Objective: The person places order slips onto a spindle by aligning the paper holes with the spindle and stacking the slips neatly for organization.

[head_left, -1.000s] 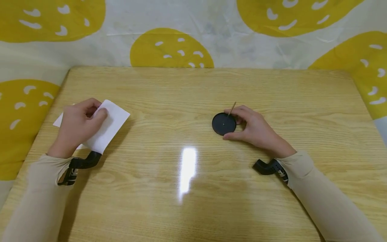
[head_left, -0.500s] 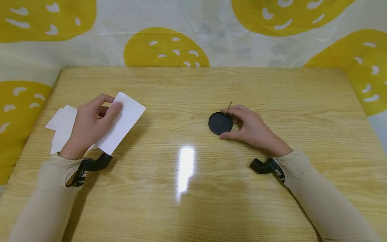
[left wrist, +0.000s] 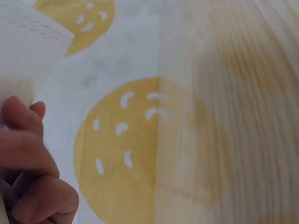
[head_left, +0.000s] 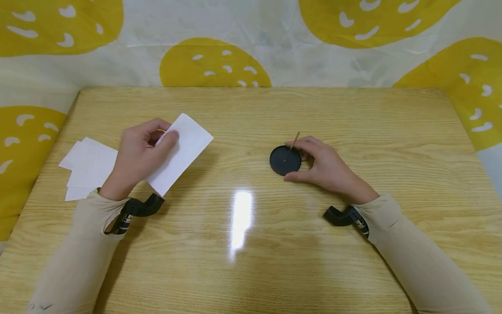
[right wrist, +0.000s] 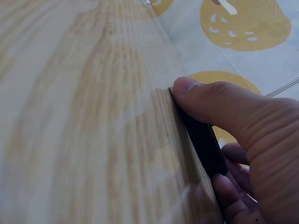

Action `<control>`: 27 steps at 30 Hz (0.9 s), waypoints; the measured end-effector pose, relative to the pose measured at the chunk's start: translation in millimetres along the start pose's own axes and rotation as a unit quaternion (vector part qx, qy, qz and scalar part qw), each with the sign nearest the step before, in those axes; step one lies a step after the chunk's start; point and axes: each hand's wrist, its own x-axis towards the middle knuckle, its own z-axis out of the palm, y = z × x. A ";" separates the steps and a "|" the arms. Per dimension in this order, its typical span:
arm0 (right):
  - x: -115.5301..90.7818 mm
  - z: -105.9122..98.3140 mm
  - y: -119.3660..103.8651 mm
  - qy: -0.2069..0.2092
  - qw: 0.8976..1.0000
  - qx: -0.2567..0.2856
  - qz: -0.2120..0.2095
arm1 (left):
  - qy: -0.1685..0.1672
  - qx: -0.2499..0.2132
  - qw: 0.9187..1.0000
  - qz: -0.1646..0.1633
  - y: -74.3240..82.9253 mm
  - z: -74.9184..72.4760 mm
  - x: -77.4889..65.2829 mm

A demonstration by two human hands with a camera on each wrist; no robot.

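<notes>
My left hand [head_left: 137,152] pinches a white paper slip [head_left: 184,150] between thumb and fingers, raised over the left half of the table. In the left wrist view, dashed lines run along the slip [left wrist: 28,46]. Right of centre is a bill spike with a round black base [head_left: 281,165] and a thin metal spike [head_left: 295,141]. My right hand [head_left: 329,165] grips the base's rim, thumb at the near side and fingers at the far side. The right wrist view has the base [right wrist: 205,144] low against the tabletop, its thin spike [right wrist: 282,87] partly behind the hand.
Several white paper slips [head_left: 88,168] lie overlapping at the table's left, partly behind the left forearm. A white cloth with yellow shapes [head_left: 215,65] hangs along the back and sides of the wooden table [head_left: 251,113]. Black wrist devices [head_left: 143,207] sit at both cuffs.
My left hand has moved right and slightly away from me with the paper slip, uncovering the slips at the left. The right hand keeps its grip on the bill spike; the view has shifted slightly.
</notes>
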 end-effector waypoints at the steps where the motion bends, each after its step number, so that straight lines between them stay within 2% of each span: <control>1: -0.1 -0.1 -0.2 0.000 1.000 -0.001 0.000 | -0.004 -0.004 1.000 0.002 1.7 1.1 0.6; 7: -0.8 0.1 -0.9 0.001 1.000 -0.002 0.000 | -0.027 -0.034 0.999 0.010 12.2 8.4 3.2; 16: 0.3 2.1 -0.6 -0.004 1.000 0.008 0.003 | -0.024 -0.036 0.999 0.033 23.7 15.4 10.5; 22: 2.8 1.4 -1.4 -0.004 1.000 0.010 0.009 | -0.041 -0.043 0.998 0.037 32.2 18.5 15.1; 27: 7.9 0.1 -2.2 -0.007 1.000 0.010 0.002 | -0.041 -0.051 0.997 0.034 37.0 20.6 14.1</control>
